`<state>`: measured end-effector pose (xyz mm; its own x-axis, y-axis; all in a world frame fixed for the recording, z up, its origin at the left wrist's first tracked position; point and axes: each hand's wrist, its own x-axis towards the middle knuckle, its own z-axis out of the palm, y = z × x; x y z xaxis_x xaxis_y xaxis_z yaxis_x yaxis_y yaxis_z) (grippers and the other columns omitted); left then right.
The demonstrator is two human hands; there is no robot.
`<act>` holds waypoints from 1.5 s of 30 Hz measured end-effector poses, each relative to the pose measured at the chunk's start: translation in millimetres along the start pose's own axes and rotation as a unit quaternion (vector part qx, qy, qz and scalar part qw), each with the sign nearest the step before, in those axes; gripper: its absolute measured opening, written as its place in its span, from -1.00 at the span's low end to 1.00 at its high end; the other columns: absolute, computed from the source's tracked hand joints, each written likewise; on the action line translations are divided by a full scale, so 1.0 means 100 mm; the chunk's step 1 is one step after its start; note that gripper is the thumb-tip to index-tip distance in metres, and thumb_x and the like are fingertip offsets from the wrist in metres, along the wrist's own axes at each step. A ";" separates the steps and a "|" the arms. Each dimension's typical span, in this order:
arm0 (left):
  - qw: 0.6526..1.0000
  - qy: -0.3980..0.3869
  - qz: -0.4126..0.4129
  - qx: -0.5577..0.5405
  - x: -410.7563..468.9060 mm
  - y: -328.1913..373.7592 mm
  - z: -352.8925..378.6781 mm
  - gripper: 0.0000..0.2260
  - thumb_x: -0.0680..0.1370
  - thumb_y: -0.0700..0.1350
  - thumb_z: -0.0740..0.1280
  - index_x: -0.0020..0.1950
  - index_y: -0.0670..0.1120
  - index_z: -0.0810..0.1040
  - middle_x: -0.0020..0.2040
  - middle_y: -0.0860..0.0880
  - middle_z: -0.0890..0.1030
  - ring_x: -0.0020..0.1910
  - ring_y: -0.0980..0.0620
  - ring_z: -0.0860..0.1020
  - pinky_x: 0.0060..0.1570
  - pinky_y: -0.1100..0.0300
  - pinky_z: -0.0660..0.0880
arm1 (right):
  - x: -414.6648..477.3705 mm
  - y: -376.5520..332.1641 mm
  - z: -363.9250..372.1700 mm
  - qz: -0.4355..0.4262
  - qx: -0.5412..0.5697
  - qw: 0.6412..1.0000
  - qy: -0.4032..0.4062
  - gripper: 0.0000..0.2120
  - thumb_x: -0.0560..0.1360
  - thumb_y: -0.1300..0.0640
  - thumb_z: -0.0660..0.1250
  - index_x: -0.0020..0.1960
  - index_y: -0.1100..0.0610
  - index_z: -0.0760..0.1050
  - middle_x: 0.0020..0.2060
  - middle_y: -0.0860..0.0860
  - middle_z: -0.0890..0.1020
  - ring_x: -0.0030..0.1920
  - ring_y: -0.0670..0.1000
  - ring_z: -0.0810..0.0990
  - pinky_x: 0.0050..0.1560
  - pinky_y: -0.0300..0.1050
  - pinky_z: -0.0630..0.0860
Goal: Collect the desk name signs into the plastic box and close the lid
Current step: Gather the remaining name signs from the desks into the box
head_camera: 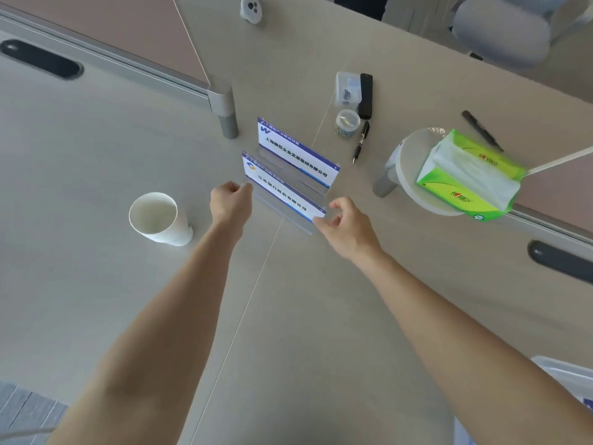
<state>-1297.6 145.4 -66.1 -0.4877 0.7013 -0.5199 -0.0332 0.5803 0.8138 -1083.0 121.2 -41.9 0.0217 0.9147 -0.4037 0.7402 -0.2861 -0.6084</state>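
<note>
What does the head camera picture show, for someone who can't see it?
A person's left hand and right hand are at the ends of the nearer name sign on a desk; a second name sign stands behind it. A paper cup is on the left, a tissue pack on the right.

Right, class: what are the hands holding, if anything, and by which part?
The nearer name sign, by its two ends: the left hand pinches its left end, the right hand its right end. The farther sign is untouched.

Office: my table (96, 300), partition screens (128, 33), cable slot (41, 59), swivel chair (500, 30) far right, pens (361, 142), company name signs (298, 152).
</note>
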 end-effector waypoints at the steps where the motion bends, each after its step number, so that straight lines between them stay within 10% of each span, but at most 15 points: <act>1: 1.000 0.001 0.005 0.017 0.06 -0.01 0.03 -0.88 0.34 -0.09 0.23 -0.36 -0.07 0.32 -0.35 -0.13 0.41 -0.37 -0.03 0.35 -0.34 0.13 0.30 | 0.06 0.01 0.03 -0.006 -0.004 1.000 -0.005 -0.55 0.50 -0.09 0.38 0.29 0.10 0.41 -0.23 -0.11 0.51 -0.03 0.04 0.54 -0.04 -0.18 0.38; 6: 0.995 0.067 0.074 0.014 0.29 0.00 0.17 -0.77 0.47 0.03 0.26 -0.30 -0.07 0.34 -0.39 0.00 0.37 -0.40 -0.02 0.33 -0.33 0.12 0.31 | 0.29 0.06 0.15 -0.026 -0.038 0.999 -0.030 -0.49 0.52 -0.16 0.35 0.37 0.08 0.42 -0.07 -0.01 0.57 0.08 0.05 0.55 0.09 -0.11 0.44; 10: 0.999 0.014 0.049 0.019 0.40 0.06 0.24 -0.40 0.49 0.28 0.25 0.31 -0.16 0.45 0.23 -0.17 0.56 0.19 -0.12 0.54 0.21 -0.02 0.43 | 0.36 0.09 0.16 -0.051 -0.095 0.994 -0.035 -0.77 0.59 -0.05 0.26 0.01 0.11 0.55 -0.17 0.07 0.67 -0.03 0.21 0.60 0.01 0.03 0.57; 12: 0.997 -0.052 0.039 0.038 0.40 0.09 0.28 -0.45 0.55 0.27 0.19 0.33 -0.12 0.47 0.26 -0.09 0.54 0.23 -0.07 0.49 0.21 0.03 0.39 | 0.37 0.11 0.14 -0.062 -0.093 0.993 -0.043 -0.67 0.60 0.01 0.25 -0.30 0.11 0.32 -0.36 0.08 0.58 -0.18 0.24 0.59 -0.13 0.10 0.57; 18: 0.996 -0.077 0.037 0.040 0.28 0.08 0.28 -0.74 0.60 0.17 0.18 0.07 -0.02 0.39 0.06 0.01 0.42 0.04 -0.01 0.40 0.06 0.07 0.35 | 0.24 0.08 0.09 -0.077 -0.086 0.991 -0.066 -0.65 0.61 0.01 0.21 -0.29 0.16 0.31 -0.31 0.19 0.63 -0.12 0.22 0.68 -0.16 0.07 0.60; 27: 0.958 -0.144 -0.124 -0.213 -0.21 0.18 -0.11 -0.18 0.39 0.29 0.41 0.52 0.29 0.03 0.56 -0.04 0.09 0.37 -0.38 0.32 0.12 -0.33 0.46 | -0.39 -0.18 -0.14 -0.132 -0.079 0.987 -0.053 -0.62 0.62 -0.02 0.18 -0.27 0.20 0.27 -0.26 0.23 0.66 -0.20 0.25 0.64 -0.21 0.06 0.55; 34: 0.956 -0.174 -0.103 -0.212 -0.74 0.30 -0.42 -0.39 0.26 0.25 0.41 0.27 0.09 0.46 0.23 -0.08 0.54 0.11 -0.22 0.57 0.03 -0.24 0.53 | -1.04 -0.32 -0.35 -0.122 -0.024 0.985 -0.121 -0.75 0.50 -0.29 0.29 -0.12 -0.14 0.57 -0.17 -0.03 0.68 -0.15 -0.07 0.60 -0.04 -0.16 0.51; 37: 0.950 -0.200 -0.083 -0.223 -0.96 0.33 -0.53 -0.61 0.36 0.20 0.40 0.12 0.08 0.54 0.12 -0.06 0.59 0.06 -0.21 0.60 0.08 -0.24 0.51 | -1.27 -0.40 -0.39 -0.031 0.087 0.983 -0.159 -0.32 0.36 -0.42 0.26 0.36 -0.10 0.45 0.21 -0.05 0.56 0.07 -0.04 0.54 0.10 -0.12 0.49; 41: 0.938 -0.250 -0.064 -0.231 -1.22 0.35 -0.63 -0.78 0.42 0.17 0.39 -0.01 0.11 0.58 0.14 -0.08 0.55 0.02 -0.20 0.60 0.09 -0.25 0.51 | -1.58 -0.43 -0.34 0.057 0.226 0.944 -0.235 -0.29 0.36 -0.41 0.22 0.46 -0.20 0.32 0.41 -0.11 0.39 0.42 0.03 0.37 0.43 0.14 0.27; 45: 0.924 -0.291 -0.055 -0.240 -1.47 0.36 -0.63 -0.75 0.44 0.18 0.38 0.07 0.16 0.53 0.16 -0.06 0.47 -0.01 -0.15 0.55 0.06 -0.22 0.54 | -1.88 -0.42 -0.35 0.038 0.252 0.948 -0.191 -0.43 0.23 -0.31 0.35 0.20 -0.13 0.53 0.02 -0.06 0.58 -0.02 0.05 0.55 0.18 0.02 0.47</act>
<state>-1282.1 36.7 56.0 0.0897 0.8342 -0.5442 -0.5054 0.5089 0.6968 -1094.3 -28.7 83.8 -0.2545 0.7434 -0.6186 0.3301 -0.5344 -0.7781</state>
